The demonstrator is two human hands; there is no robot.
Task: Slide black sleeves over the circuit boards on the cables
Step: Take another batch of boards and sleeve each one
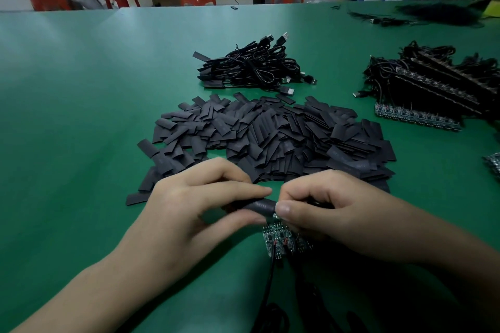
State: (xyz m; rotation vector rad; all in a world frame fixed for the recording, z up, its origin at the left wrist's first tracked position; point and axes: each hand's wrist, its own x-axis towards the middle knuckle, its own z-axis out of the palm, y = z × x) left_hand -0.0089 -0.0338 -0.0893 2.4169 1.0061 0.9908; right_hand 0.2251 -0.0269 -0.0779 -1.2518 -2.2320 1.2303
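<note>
Just before the sleeve pile [270,138], the left hand [194,205] pinches a black sleeve [257,207] between thumb and forefinger; the right hand [332,208], fingers curled, grips a circuit board [276,240] at the sleeve's mouth.

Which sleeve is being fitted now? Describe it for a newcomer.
Start at the big central pile of flat sleeves. Nearer the camera, the left hand meets the right hand. The sleeve the left hand grips is rounded, not flat.

Circuit board [276,240] half-hidden under right hand [332,213]
</note>
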